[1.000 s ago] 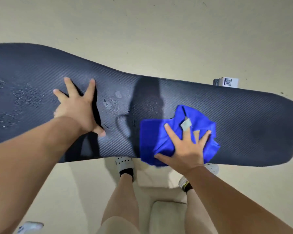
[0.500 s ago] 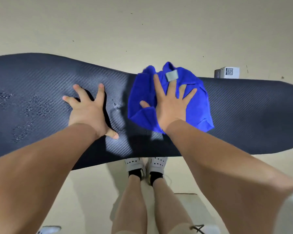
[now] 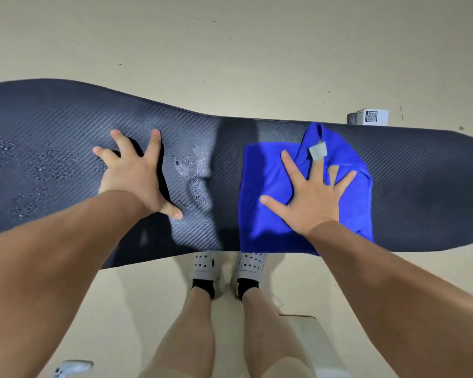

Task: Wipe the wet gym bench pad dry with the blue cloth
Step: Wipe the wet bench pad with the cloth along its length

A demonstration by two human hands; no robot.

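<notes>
Blue cloth [image 3: 271,211] pressed flat on bench pad [image 3: 421,186] by splayed right hand [image 3: 313,199], left hand [image 3: 133,175] spread flat beside droplets [image 3: 49,167], nothing gripped.

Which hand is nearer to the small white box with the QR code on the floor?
The right hand. It presses the blue cloth on the dark textured bench pad, just below-left of the small white QR-code box. The left hand rests flat on the pad, much farther left.
</notes>
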